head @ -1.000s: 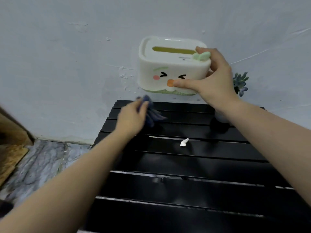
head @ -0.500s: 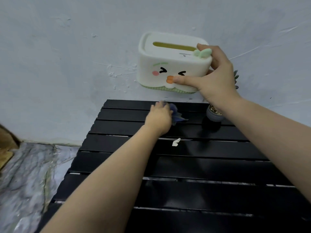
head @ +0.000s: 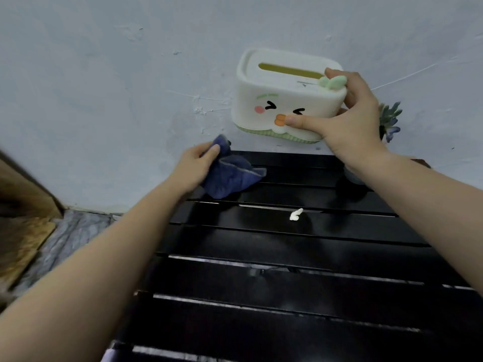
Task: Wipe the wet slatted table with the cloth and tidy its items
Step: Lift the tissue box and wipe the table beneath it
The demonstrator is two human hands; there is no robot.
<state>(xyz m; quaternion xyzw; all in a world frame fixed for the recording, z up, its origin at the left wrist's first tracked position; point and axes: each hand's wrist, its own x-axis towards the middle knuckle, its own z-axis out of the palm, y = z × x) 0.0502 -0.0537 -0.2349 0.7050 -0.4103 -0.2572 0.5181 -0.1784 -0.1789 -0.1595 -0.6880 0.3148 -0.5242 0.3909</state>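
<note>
Blue cloth (head: pixel 230 176) is wiped along the back slats while the tissue box (head: pixel 287 97) is held up.

Compared with half a second ago, the left hand (head: pixel 194 165), closed on the cloth, has been drawn back toward the far left corner of the black desk (head: pixel 287 278), so the spot under the lifted box seems cleaned. The right hand (head: pixel 350 124) is clamped on the box. A white scrap (head: pixel 295 214) lies nearer than both hands. The small plant (head: pixel 389 118) is mostly hidden behind the right wrist.
</note>
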